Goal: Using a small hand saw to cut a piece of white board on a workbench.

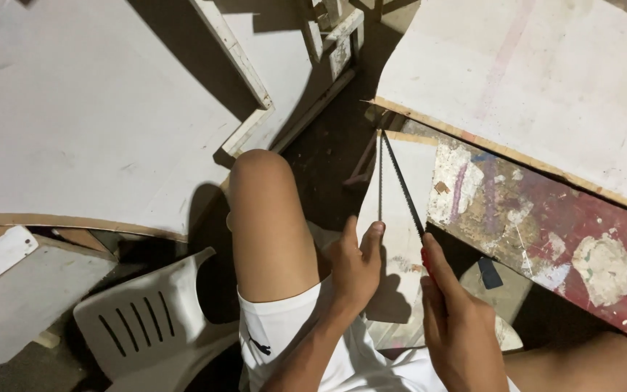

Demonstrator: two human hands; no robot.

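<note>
Right hand [459, 319] was clamped on the saw [403, 185], left hand [357, 265] gripping the white board [400, 210] just beside its blade.

white plastic chair [146, 319], large white boards [81, 116], paint-stained red workbench [546, 225]
</note>
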